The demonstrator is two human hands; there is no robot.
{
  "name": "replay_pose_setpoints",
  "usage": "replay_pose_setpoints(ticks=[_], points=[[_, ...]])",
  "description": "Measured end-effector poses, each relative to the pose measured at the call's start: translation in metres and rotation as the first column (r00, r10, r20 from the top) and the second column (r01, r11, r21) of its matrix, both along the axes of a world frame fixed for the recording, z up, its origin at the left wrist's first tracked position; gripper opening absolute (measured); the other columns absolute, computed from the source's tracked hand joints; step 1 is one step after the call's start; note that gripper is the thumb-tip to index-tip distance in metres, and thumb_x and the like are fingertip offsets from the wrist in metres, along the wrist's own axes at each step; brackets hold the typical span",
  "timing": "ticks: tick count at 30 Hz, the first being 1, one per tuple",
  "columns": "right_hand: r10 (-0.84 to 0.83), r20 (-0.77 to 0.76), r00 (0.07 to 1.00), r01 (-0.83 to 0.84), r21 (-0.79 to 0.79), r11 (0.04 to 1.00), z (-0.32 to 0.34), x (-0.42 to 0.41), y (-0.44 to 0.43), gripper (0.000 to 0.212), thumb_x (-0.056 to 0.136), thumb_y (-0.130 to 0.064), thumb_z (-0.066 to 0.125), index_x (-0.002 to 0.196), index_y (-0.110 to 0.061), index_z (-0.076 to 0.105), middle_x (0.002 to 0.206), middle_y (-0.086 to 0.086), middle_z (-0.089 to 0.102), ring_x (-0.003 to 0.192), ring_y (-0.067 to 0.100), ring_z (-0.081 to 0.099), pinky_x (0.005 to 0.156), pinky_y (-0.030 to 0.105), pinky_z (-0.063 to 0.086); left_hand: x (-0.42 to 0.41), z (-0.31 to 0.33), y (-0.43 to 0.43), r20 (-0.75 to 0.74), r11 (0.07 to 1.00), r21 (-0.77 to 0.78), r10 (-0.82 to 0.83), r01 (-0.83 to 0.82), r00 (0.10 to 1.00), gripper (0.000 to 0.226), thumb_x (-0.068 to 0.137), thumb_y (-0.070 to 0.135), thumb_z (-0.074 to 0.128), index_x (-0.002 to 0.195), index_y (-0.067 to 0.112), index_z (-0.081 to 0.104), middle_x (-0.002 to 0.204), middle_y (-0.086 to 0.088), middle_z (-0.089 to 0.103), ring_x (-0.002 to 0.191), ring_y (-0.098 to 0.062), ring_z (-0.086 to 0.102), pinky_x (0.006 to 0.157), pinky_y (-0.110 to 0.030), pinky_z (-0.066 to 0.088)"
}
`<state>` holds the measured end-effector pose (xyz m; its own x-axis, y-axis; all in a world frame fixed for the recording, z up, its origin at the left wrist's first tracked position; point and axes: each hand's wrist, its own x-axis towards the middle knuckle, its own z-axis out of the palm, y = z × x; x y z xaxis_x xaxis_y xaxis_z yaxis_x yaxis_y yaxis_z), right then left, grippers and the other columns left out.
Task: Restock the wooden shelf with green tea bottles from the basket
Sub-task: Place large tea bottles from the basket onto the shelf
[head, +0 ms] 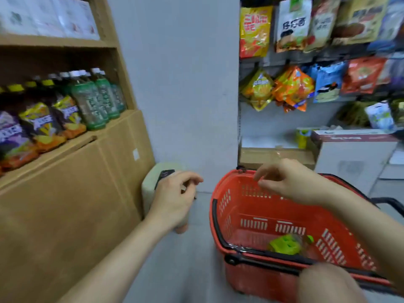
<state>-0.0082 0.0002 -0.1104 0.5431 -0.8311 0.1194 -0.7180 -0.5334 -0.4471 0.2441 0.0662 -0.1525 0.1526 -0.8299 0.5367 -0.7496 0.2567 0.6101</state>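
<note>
A red plastic basket (pixel 220 213) stands on the floor at the lower right. One green tea bottle (pixel 284 244) lies on its bottom near the front wall. Several green tea bottles (pixel 91 101) stand in a row at the right end of the wooden shelf (pixel 122 125), beside dark bottles with yellow caps. My right hand (pixel 286 182) hovers over the basket's far rim, fingers loosely curled and apart, holding nothing. My left hand (pixel 175 197) hangs left of the basket, in front of a pale stool, fingers bent and empty.
A pale stool (pixel 150 182) stands on the floor by the shelf's closed cabinet. Snack bags (pixel 290 88) hang on a rack at the upper right, with cardboard boxes (pixel 349 149) below. My knee (pixel 328 285) is at the basket's front edge. The frame is motion-blurred.
</note>
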Motion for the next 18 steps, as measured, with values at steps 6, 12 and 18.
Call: replay_pose_setpoints(ticks=[6, 12, 18], points=[[-0.333, 0.138, 0.933, 0.316, 0.127, 0.94, -0.096, -0.105, -0.038, 0.011, 0.085, -0.017, 0.069, 0.093, -0.023, 0.072, 0.078, -0.01, 0.066, 0.079, 0.012, 0.063, 0.073, 0.021, 0.042, -0.094, -0.052, -0.071, 0.06, 0.96, 0.203, -0.21, 0.195, 0.976, 0.021, 0.086, 0.01, 0.06, 0.087, 0.027, 0.071, 0.086, 0.02, 0.067, 0.086, 0.003, 0.06, 0.074, -0.004, 0.039], [-0.501, 0.063, 0.863, 0.455, 0.335, 0.825, -0.188, -0.138, -0.09, 0.022, 0.085, -0.018, 0.068, 0.107, -0.015, 0.069, 0.09, 0.005, 0.069, 0.087, 0.021, 0.065, 0.079, 0.027, 0.045, -0.158, -0.132, -0.156, 0.051, 0.828, 0.451, -0.395, 0.332, 0.917, 0.011, 0.084, 0.013, 0.064, 0.09, 0.02, 0.07, 0.077, 0.01, 0.065, 0.072, -0.006, 0.059, 0.071, -0.018, 0.044], [-0.565, -0.104, 0.818, 0.554, 0.405, 0.727, -0.239, -0.152, -0.126, 0.043, 0.088, -0.024, 0.063, 0.13, -0.019, 0.054, 0.108, 0.003, 0.064, 0.102, 0.02, 0.062, 0.081, 0.023, 0.042, -0.231, -0.258, -0.237, 0.225, 0.594, 0.768, -0.599, 0.239, 0.768, 0.054, 0.081, 0.04, 0.067, 0.126, 0.014, 0.052, 0.12, -0.01, 0.062, 0.112, -0.028, 0.057, 0.091, -0.033, 0.044]])
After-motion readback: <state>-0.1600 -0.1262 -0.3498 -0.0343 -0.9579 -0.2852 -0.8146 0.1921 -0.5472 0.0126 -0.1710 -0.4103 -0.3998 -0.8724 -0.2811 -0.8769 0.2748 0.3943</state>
